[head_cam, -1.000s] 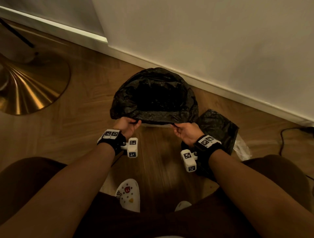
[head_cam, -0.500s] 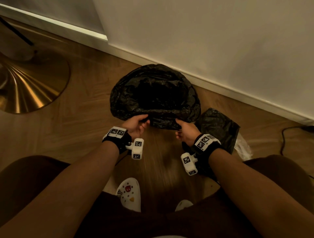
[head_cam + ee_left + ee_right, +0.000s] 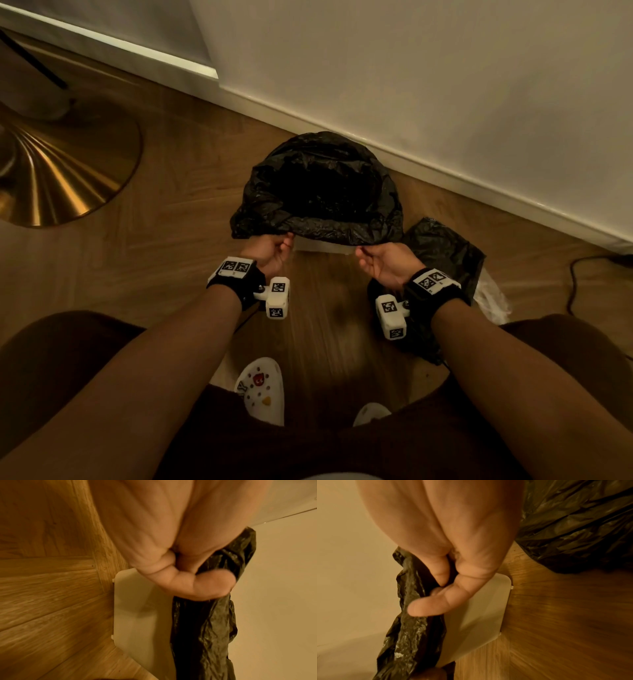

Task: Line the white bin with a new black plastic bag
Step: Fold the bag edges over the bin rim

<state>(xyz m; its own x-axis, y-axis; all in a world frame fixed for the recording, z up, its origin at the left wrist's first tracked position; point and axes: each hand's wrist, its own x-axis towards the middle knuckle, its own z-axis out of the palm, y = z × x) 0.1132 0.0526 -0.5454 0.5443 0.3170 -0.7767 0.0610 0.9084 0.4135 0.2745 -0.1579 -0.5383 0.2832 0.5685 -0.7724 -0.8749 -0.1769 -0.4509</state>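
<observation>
The white bin (image 3: 322, 247) stands on the wood floor against the wall, its mouth draped in the black plastic bag (image 3: 318, 192); only a strip of its near wall shows under the bag's folded rim. My left hand (image 3: 274, 247) pinches the bag's near edge at the left. My right hand (image 3: 380, 260) pinches that edge at the right. In the left wrist view thumb and finger grip the bag (image 3: 211, 622) beside the bin (image 3: 137, 615). The right wrist view shows the same pinch on the bag (image 3: 412, 626) over the bin (image 3: 481, 612).
A second, filled black bag (image 3: 442, 260) lies on the floor right of the bin, with clear plastic (image 3: 491, 301) beside it. A brass lamp base (image 3: 58, 171) sits at the left. A black cable (image 3: 582, 274) runs at far right. My white clogs (image 3: 262, 394) are below.
Half a second ago both hands had lifted the bag's near edge up over the rim; now they have pulled it down and apart, and a strip of white bin shows again.
</observation>
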